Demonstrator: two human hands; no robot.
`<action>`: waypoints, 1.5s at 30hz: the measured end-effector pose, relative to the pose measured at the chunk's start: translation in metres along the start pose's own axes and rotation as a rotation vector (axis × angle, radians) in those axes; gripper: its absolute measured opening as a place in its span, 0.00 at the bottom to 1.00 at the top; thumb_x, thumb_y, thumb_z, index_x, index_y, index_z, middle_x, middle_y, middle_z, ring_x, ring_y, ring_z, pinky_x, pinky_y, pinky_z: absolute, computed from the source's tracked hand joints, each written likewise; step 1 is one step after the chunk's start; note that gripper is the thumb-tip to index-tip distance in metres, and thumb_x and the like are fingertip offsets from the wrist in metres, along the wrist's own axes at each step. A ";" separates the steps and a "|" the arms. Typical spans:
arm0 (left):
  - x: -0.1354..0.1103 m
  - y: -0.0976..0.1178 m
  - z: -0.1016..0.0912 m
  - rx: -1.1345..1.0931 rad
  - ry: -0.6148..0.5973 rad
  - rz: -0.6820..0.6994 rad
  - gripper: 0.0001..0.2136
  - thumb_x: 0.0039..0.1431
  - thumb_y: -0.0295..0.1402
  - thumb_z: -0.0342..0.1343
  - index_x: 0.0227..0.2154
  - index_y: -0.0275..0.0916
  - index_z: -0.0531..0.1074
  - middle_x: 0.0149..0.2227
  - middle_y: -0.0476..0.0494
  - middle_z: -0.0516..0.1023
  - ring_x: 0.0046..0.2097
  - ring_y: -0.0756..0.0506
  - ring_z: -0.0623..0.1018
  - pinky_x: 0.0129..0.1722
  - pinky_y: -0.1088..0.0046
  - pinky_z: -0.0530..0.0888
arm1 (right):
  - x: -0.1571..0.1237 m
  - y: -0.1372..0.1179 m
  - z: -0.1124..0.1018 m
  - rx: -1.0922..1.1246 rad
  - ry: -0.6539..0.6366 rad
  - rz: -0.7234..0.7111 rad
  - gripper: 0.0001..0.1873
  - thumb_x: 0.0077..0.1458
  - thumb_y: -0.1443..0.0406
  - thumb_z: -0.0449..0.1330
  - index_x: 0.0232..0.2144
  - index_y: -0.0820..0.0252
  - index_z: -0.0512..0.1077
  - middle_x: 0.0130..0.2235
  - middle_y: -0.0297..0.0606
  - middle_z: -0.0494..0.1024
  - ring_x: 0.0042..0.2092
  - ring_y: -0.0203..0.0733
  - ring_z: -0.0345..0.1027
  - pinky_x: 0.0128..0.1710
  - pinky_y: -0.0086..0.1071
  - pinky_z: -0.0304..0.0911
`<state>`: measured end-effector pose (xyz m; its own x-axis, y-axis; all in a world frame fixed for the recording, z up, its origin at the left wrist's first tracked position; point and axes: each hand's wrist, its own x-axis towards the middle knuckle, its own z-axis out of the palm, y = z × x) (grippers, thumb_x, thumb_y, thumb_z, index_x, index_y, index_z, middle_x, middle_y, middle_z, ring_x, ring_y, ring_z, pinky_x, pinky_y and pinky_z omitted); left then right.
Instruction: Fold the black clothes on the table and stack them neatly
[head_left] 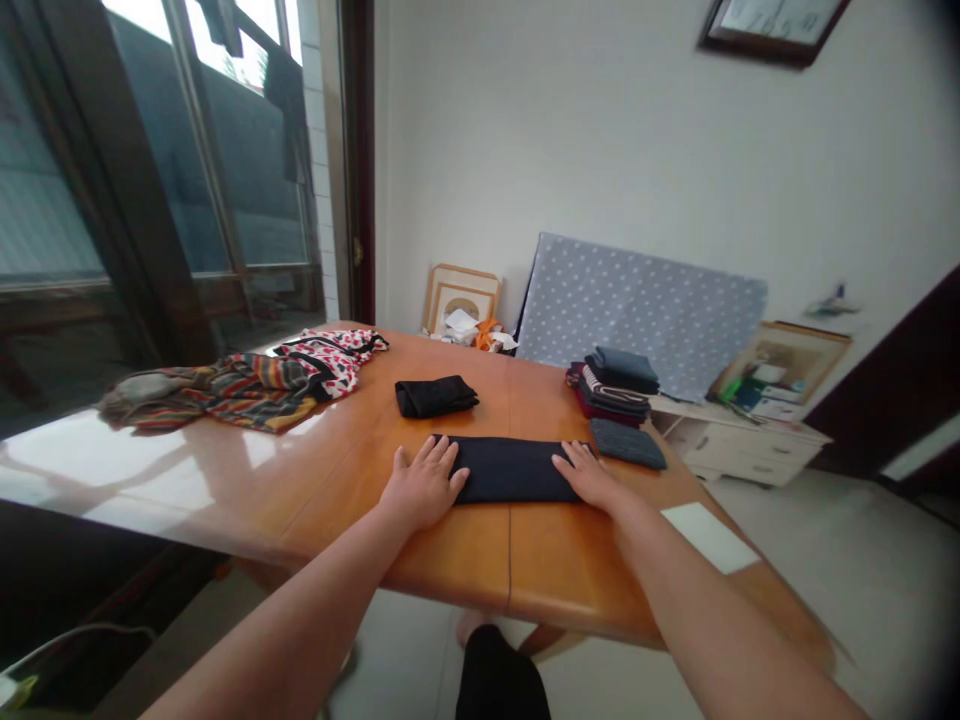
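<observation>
A dark folded cloth (510,470) lies flat as a long strip on the wooden table (465,550). My left hand (424,485) rests flat on its left end, fingers spread. At the strip's right end my right hand (589,475) presses down, fingers stretched out. Neither hand grips anything. Behind the strip sits a smaller folded black cloth (435,396).
A stack of folded clothes (616,385) and a single folded grey piece (627,443) are at the right. Colourful crumpled garments (255,385) lie at the left. A white paper (709,537) sits near the right edge. Picture frames and a dotted board lean against the wall.
</observation>
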<state>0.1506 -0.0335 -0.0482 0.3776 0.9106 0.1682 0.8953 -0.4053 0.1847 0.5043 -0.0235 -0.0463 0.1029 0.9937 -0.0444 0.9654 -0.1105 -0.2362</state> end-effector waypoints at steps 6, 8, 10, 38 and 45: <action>-0.001 0.000 -0.003 -0.085 0.083 -0.019 0.36 0.67 0.58 0.29 0.71 0.45 0.51 0.74 0.45 0.46 0.74 0.34 0.42 0.66 0.39 0.46 | -0.004 0.000 -0.038 0.059 0.125 0.010 0.33 0.69 0.52 0.38 0.64 0.64 0.65 0.65 0.48 0.66 0.68 0.48 0.55 0.68 0.39 0.47; -0.001 -0.001 -0.005 -0.122 0.090 -0.032 0.35 0.68 0.57 0.27 0.71 0.46 0.50 0.74 0.47 0.44 0.74 0.35 0.40 0.67 0.41 0.46 | -0.006 -0.013 -0.042 0.050 0.159 0.015 0.33 0.70 0.52 0.36 0.63 0.64 0.66 0.65 0.47 0.67 0.68 0.48 0.56 0.68 0.38 0.48; -0.001 -0.002 -0.006 -0.139 0.087 -0.036 0.34 0.68 0.56 0.27 0.71 0.48 0.49 0.74 0.49 0.43 0.74 0.35 0.39 0.67 0.41 0.45 | -0.008 -0.038 -0.039 0.054 0.186 -0.013 0.33 0.70 0.52 0.37 0.63 0.63 0.66 0.66 0.45 0.66 0.68 0.46 0.54 0.68 0.36 0.46; 0.008 -0.003 0.000 0.027 0.015 0.016 0.33 0.67 0.54 0.35 0.69 0.46 0.56 0.73 0.41 0.51 0.72 0.29 0.49 0.62 0.32 0.49 | -0.031 -0.070 -0.001 0.013 0.009 -0.048 0.41 0.67 0.43 0.38 0.70 0.63 0.51 0.72 0.48 0.49 0.73 0.51 0.35 0.70 0.50 0.31; 0.009 -0.002 -0.001 0.049 -0.013 0.013 0.32 0.67 0.53 0.35 0.69 0.44 0.56 0.73 0.41 0.50 0.72 0.29 0.48 0.62 0.32 0.49 | -0.023 -0.040 -0.027 0.094 0.260 0.057 0.29 0.66 0.51 0.49 0.61 0.60 0.68 0.62 0.46 0.70 0.64 0.46 0.62 0.63 0.36 0.54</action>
<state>0.1518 -0.0246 -0.0458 0.3923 0.9062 0.1576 0.9006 -0.4132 0.1344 0.4694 -0.0418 -0.0099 0.2261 0.9558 0.1877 0.9309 -0.1554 -0.3305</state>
